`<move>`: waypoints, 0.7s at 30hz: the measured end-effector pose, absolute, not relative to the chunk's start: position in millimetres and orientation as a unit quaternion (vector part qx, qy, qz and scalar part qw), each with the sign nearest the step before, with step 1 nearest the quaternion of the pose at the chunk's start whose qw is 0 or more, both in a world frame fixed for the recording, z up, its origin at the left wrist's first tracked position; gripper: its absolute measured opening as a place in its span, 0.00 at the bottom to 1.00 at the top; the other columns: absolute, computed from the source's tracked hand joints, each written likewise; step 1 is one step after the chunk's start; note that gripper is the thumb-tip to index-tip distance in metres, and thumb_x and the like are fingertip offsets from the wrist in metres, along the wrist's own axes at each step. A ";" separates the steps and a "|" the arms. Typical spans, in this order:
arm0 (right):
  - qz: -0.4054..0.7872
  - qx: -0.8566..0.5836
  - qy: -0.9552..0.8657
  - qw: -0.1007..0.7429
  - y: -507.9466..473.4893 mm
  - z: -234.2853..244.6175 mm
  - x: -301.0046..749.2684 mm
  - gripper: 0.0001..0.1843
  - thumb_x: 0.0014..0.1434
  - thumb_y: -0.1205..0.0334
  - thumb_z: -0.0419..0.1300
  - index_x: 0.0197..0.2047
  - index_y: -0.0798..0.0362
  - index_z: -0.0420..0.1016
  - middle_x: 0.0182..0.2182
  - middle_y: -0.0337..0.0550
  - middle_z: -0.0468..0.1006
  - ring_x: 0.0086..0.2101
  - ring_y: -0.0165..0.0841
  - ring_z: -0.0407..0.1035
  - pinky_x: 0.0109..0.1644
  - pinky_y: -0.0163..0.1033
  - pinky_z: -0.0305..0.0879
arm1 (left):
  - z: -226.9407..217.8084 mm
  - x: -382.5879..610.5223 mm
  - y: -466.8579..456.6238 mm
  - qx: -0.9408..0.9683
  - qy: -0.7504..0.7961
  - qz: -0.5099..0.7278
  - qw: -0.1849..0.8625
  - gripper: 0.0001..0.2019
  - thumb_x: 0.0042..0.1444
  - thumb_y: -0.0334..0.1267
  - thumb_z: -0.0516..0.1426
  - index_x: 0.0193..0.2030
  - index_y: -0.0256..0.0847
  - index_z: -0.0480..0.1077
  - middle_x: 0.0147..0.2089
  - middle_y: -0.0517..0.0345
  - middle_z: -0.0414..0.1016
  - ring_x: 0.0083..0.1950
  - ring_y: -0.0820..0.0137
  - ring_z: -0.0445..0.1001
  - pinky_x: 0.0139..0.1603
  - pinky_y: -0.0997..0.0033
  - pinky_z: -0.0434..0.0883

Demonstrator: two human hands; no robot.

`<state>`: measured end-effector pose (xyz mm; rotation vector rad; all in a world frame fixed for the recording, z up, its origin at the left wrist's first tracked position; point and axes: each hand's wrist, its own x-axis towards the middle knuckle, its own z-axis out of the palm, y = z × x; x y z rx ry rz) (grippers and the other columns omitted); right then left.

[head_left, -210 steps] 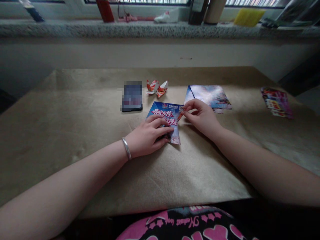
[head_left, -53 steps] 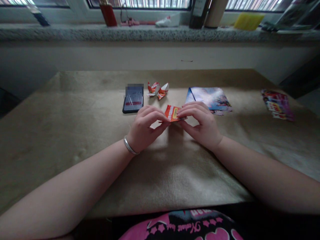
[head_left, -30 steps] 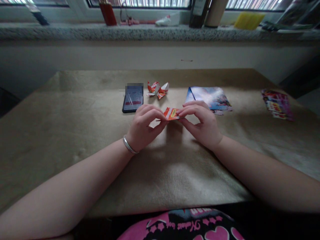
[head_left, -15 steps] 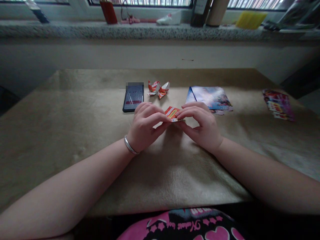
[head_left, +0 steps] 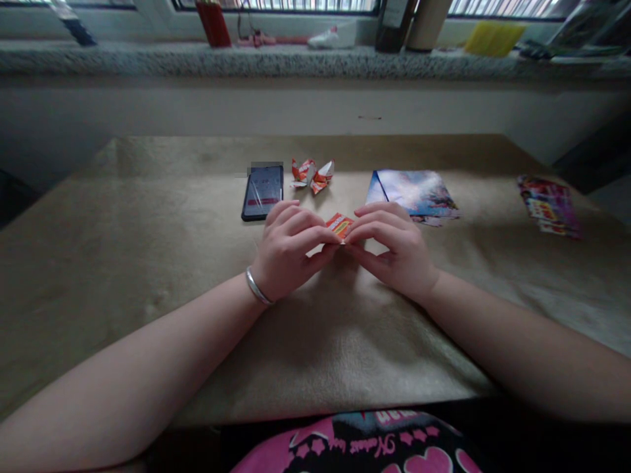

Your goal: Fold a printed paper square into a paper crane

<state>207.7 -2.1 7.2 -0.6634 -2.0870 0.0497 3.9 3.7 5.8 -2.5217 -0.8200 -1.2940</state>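
Between my two hands is a small piece of folded red and yellow printed paper (head_left: 340,224), held just above the table. My left hand (head_left: 294,244), with a silver bangle at the wrist, pinches its near left edge between thumb and forefinger. On the other side my right hand (head_left: 392,246) pinches the near right edge, its fingertips almost touching those of the left. The fingers cover much of the paper's near edge. Beyond the hands stand red and white folded paper pieces (head_left: 312,176), with pointed flaps sticking up.
A phone (head_left: 264,190) lies just past my left hand. Blue picture sheets (head_left: 417,192) lie beyond my right hand, and colourful printed cards (head_left: 548,205) are farther right. The tan-covered table (head_left: 148,263) meets a wall below a granite windowsill (head_left: 290,64) holding several items.
My right fingers have slid from the paper's top to its near edge, closer to the left fingertips. Less of the paper's near part shows.
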 end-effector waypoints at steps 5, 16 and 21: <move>0.034 -0.264 -0.847 0.461 -3.0 8.0 206.6 0.03 0.56 0.67 0.61 0.33 0.48 0.73 0.33 0.40 0.80 0.42 0.36 0.71 0.49 0.46 0.68 | 7.5 4.3 2.5 -0.854 -0.263 -0.439 0.094 0.03 0.55 0.35 0.59 0.31 0.44 0.71 0.31 0.63 0.73 0.34 0.73 0.68 0.48 0.64 0.65; 0.058 -0.265 -0.850 0.452 -2.2 5.8 206.2 0.05 0.54 0.69 0.60 0.34 0.49 0.72 0.34 0.42 0.79 0.42 0.36 0.71 0.49 0.46 0.68 | 5.2 4.0 3.7 -0.855 -0.264 -0.438 0.087 0.01 0.55 0.36 0.60 0.32 0.44 0.71 0.30 0.63 0.73 0.33 0.73 0.68 0.47 0.64 0.65; 0.071 -0.269 -0.847 0.454 -2.8 4.3 203.3 0.06 0.53 0.69 0.59 0.34 0.48 0.70 0.34 0.41 0.78 0.42 0.37 0.71 0.49 0.47 0.67 | 5.1 3.9 3.3 -0.858 -0.258 -0.436 0.088 0.03 0.55 0.37 0.60 0.31 0.45 0.71 0.30 0.64 0.73 0.33 0.73 0.67 0.48 0.64 0.65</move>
